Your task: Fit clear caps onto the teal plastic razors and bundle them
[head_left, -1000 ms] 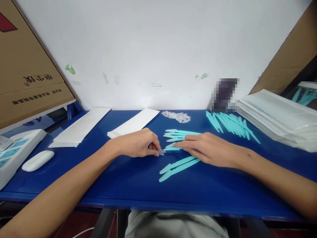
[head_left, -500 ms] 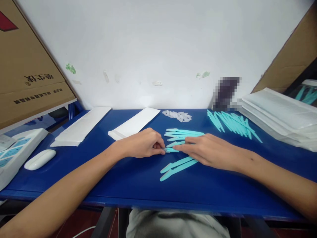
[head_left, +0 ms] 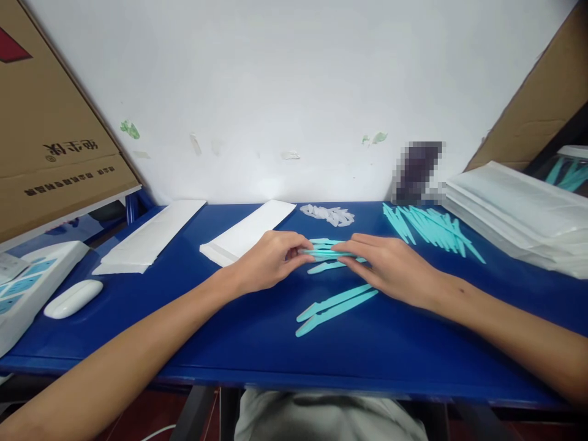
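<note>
Between my two hands, a turquoise eyebrow razor is held level above others like it. My left hand pinches its left end between thumb and fingers. The fingers of my right hand close on its right part; whether more than one razor is in the grip I cannot tell. Other razors lie just behind, partly covered by the hands. One loose razor rests below the grip, and a pair of razors lies nearer me, blade ends to the left. Small translucent caps form a pile behind.
More razors are heaped at the back right, beside stacked clear-white packets. Two white paper sleeves lie left on the blue table. A white oval case and cardboard box stand far left.
Both hands have moved away from me and lifted a razor from the table toward the row behind. The near pair of razors stays put, its right ends now uncovered.
</note>
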Action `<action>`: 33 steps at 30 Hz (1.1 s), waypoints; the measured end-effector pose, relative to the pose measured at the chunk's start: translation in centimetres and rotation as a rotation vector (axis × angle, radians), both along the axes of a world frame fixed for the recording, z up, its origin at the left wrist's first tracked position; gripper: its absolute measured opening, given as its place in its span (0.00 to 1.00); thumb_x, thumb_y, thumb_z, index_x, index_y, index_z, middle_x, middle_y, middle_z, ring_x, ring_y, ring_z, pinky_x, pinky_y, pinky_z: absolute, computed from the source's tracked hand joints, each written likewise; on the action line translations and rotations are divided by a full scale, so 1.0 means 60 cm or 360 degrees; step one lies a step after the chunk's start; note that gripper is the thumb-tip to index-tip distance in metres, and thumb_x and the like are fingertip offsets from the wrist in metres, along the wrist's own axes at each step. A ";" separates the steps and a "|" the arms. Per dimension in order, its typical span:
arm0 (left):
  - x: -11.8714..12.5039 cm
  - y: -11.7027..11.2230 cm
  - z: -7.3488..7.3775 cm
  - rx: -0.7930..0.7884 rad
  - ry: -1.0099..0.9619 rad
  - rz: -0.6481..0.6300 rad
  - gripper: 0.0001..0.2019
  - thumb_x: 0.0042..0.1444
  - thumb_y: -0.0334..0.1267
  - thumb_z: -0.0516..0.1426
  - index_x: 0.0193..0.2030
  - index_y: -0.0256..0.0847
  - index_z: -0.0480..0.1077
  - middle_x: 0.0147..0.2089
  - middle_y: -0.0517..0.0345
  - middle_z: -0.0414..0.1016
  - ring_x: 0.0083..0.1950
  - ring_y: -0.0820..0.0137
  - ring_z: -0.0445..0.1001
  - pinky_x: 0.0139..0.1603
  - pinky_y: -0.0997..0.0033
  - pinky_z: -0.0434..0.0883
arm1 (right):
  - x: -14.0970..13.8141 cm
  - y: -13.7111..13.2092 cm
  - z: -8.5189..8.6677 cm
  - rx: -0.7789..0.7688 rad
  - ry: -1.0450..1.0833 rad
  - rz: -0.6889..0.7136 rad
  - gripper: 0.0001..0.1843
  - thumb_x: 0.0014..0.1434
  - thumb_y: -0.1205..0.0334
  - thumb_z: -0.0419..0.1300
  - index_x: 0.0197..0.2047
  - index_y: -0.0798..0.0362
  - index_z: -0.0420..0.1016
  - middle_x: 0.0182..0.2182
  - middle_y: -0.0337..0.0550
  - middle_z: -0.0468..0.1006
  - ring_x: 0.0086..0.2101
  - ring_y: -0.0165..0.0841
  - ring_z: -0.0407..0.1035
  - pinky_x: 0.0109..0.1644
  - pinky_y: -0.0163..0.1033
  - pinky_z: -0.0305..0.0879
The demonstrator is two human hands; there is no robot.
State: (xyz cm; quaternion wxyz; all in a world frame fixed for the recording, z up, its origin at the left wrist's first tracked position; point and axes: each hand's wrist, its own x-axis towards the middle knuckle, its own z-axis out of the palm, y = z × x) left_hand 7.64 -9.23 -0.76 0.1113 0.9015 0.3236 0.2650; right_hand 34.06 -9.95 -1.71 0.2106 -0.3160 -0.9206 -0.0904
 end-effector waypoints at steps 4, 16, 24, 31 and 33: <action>0.019 -0.008 -0.008 0.0141 -0.0296 0.0058 0.04 0.62 0.34 0.62 0.41 0.37 0.77 0.34 0.57 0.79 0.33 0.73 0.75 0.33 0.75 0.71 | -0.007 0.000 -0.004 -0.0048 0.0222 0.0034 0.12 0.70 0.63 0.53 0.50 0.55 0.75 0.35 0.44 0.77 0.32 0.33 0.71 0.34 0.37 0.64; 0.034 -0.007 -0.029 0.0456 -0.0505 -0.0025 0.06 0.61 0.36 0.64 0.41 0.35 0.76 0.33 0.55 0.80 0.31 0.73 0.76 0.31 0.74 0.72 | -0.015 -0.005 -0.012 0.0006 0.0341 0.0114 0.08 0.70 0.65 0.53 0.46 0.56 0.73 0.32 0.42 0.72 0.27 0.29 0.66 0.30 0.35 0.59; 0.028 0.003 -0.033 0.0322 -0.0357 -0.0068 0.07 0.63 0.38 0.62 0.43 0.36 0.77 0.35 0.55 0.79 0.33 0.71 0.76 0.34 0.73 0.71 | -0.014 0.003 -0.015 0.0047 0.0197 0.0071 0.10 0.70 0.65 0.53 0.45 0.57 0.75 0.32 0.44 0.74 0.29 0.32 0.69 0.31 0.37 0.61; 0.012 0.026 -0.026 0.0294 0.0147 0.0174 0.21 0.70 0.48 0.51 0.63 0.38 0.69 0.55 0.46 0.74 0.53 0.60 0.74 0.52 0.61 0.72 | -0.001 0.029 -0.006 0.0135 -0.0088 -0.0064 0.14 0.70 0.59 0.53 0.49 0.55 0.77 0.37 0.49 0.79 0.38 0.41 0.73 0.38 0.42 0.64; 0.006 0.032 -0.025 0.0234 0.0132 0.0278 0.21 0.72 0.48 0.47 0.61 0.39 0.71 0.54 0.47 0.74 0.53 0.60 0.74 0.52 0.60 0.71 | 0.001 0.036 -0.009 0.0075 -0.0167 -0.0101 0.16 0.70 0.56 0.53 0.49 0.54 0.78 0.38 0.49 0.79 0.39 0.41 0.73 0.39 0.43 0.64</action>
